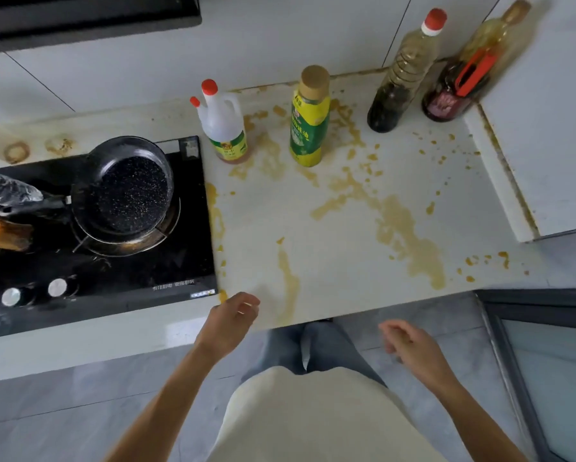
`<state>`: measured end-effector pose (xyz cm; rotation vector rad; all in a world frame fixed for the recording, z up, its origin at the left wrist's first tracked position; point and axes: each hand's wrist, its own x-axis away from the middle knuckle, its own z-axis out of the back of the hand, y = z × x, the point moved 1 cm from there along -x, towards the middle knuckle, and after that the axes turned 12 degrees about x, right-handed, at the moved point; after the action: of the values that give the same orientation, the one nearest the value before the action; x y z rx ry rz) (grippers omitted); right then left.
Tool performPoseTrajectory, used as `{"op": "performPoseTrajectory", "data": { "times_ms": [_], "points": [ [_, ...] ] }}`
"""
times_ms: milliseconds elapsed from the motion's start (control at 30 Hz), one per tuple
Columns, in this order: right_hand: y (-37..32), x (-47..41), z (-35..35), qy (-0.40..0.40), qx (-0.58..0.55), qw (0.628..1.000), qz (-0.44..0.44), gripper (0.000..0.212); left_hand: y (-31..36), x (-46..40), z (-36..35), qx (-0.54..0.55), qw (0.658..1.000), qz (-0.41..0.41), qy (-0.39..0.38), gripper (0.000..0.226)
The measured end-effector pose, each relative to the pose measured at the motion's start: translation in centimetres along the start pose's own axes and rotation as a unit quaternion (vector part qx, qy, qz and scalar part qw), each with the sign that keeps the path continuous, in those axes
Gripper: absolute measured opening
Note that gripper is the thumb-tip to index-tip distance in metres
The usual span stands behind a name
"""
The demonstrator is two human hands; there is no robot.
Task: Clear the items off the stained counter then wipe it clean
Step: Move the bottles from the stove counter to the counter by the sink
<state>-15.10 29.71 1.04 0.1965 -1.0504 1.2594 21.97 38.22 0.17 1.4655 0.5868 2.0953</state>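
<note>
- At far left, over the black stove top (180, 261): a clear plastic bottle (3, 186) lying tilted, and under it an orange-and-brown object cut by the frame edge, too little shown to name.
- On the burner: a dark speckled frying pan (130, 191), handle pointing left, with two round knobs (57, 287) near the stove's front edge.
- Behind the stove, on the counter strip: two brown ring marks (16, 151).
- Just right of the stove, upright: a clear jug-style bottle (225, 125) with a red cap and a yellow-green label, standing on brown smears.
- Beside it, apart and upright: a yellow-green bottle (309, 121) with a tan cap.
- Across the white stained counter (346, 268): brown streaks and spatter running from the bottles toward the front edge, thickest toward the right.
- Further right, near the back wall: a tall clear bottle (403, 75) with a red cap, dark liquid low inside.
- In the back right corner, just beside that one: a dark bottle (463, 81) with a red-orange handle, leaning appearance from the wide lens.
- At the counter's front edge, by the stove corner: left hand (231, 320), fingers loosely curled, holding nothing.
- Below the counter edge, in front of the body: right hand (410, 345), fingers relaxed and slightly bent, holding nothing, clear of the counter.
- Under both hands: grey floor tiles (80, 395), blue trousers and a cream top.
</note>
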Motion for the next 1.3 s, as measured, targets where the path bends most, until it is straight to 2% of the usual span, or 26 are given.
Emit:
{"op": "performPoseTrajectory", "data": {
  "times_ms": [167, 333, 500, 600, 700, 767, 900, 1100, 1300],
  "points": [
    [-8.5, -5.0, 3.7, 0.034, -0.021, 0.995, 0.094, 0.012, 4.8, -3.5, 1.0, 0.088, 0.994, -0.040, 0.042, 0.023],
    [-17.1, -11.6, 5.0, 0.082, -0.059, 0.979, 0.175, 0.033, 10.1, -8.0, 3.3, 0.148, 0.979, -0.075, 0.115, 0.021],
    [-25.6, -17.3, 5.4, 0.113, -0.074, 0.962, 0.236, 0.067, 14.6, -13.3, 6.5, 0.190, 0.957, -0.111, 0.188, 0.050],
    [-29.6, -20.1, 5.6, 0.162, -0.064, 0.949, 0.262, 0.089, 16.3, -16.4, 8.0, 0.183, 0.944, -0.141, 0.234, 0.079],
    [-31.6, -21.9, 5.2, 0.186, -0.101, 0.933, 0.291, 0.082, 17.0, -18.9, 8.5, 0.218, 0.925, -0.162, 0.264, 0.116],
    [-32.5, -23.0, 4.7, 0.205, -0.130, 0.922, 0.300, 0.080, 17.1, -20.7, 8.6, 0.230, 0.916, -0.176, 0.276, 0.126],
    [-33.3, -24.9, 3.4, 0.231, -0.170, 0.912, 0.292, 0.084, 17.3, -23.5, 8.5, 0.259, 0.897, -0.215, 0.286, 0.125],
    [-32.8, -27.5, 2.5, 0.256, -0.201, 0.905, 0.274, 0.060, 18.2, -25.6, 7.5, 0.313, 0.864, -0.269, 0.287, 0.107],
    [-32.4, -27.9, 3.0, 0.267, -0.191, 0.906, 0.269, 0.048, 18.7, -25.5, 7.5, 0.288, 0.866, -0.267, 0.310, 0.085]
  ]
}}
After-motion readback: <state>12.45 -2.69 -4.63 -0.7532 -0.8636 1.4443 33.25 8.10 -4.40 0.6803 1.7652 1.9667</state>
